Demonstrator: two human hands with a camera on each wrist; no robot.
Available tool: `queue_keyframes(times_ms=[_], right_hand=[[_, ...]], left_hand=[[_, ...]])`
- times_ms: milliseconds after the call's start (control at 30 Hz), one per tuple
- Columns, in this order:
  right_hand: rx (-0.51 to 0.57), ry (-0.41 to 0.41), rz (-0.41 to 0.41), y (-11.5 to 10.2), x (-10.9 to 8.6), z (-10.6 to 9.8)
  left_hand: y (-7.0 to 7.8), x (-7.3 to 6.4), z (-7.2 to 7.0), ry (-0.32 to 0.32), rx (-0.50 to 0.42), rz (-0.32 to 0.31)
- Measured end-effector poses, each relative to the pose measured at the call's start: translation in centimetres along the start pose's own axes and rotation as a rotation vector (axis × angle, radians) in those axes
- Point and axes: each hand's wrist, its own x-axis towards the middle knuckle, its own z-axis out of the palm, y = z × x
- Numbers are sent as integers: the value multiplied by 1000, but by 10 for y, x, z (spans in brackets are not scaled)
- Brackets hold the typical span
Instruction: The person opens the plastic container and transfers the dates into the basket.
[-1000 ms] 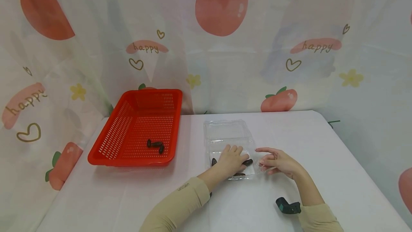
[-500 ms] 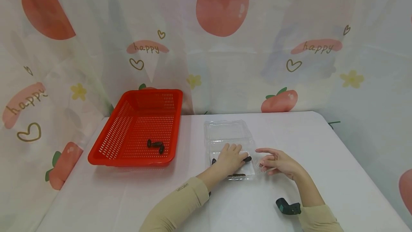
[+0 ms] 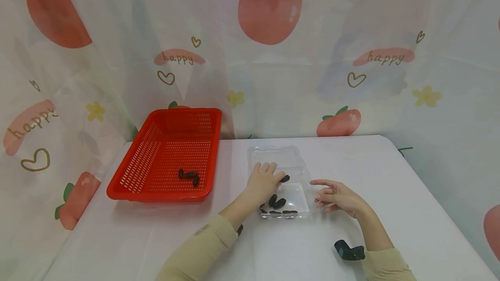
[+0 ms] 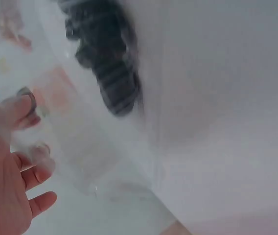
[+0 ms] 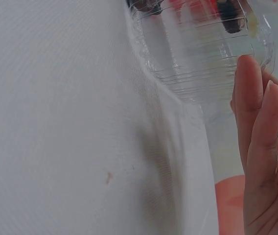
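A clear plastic clamshell box (image 3: 300, 194) lies on the table with its lid (image 3: 275, 156) folded back. Inside its near part are several dark, wrinkled, date-like fruits (image 3: 279, 203). My left hand (image 3: 262, 184) is over the box's left side and pinches one dark date-like fruit (image 3: 285, 178) between thumb and fingers. The left wrist view shows that hand (image 4: 11, 161) blurred, beside dark fruits (image 4: 114, 73) seen through plastic. At the box's right wall is my right hand (image 3: 337, 196), index finger extended, other fingers bent. Its fingertips are close against the clear wall in the right wrist view.
A red perforated basket (image 3: 113, 193) stands at the left with several dark fruits (image 3: 190, 175) in it. A black angled device (image 3: 349, 250) is by the right wrist. White cloth covers the table (image 3: 297, 250); a printed curtain (image 3: 269, 77) hangs behind.
My left hand has moved left and away from me with the dark fruit in its fingers, uncovering several fruits in the box. The right hand has stayed in place.
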Motion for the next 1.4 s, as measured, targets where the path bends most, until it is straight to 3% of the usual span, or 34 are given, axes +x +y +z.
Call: queue_keyframes(times_ms=[433,533,1000,1400], right_hand=[[-3,8,2,0,-1,2],[-7,7,-2,0,0,1],[-9,1,-6,-2,-2,2],[0,-11,-7,-2,-1,1]], left_hand=[[-63,-28,-2,190,-50,-152],[-79,-35,0,209,-47,-191],[-140,-66,-2,140,-180,-394],[-184,-98,11,61,-295,-524]])
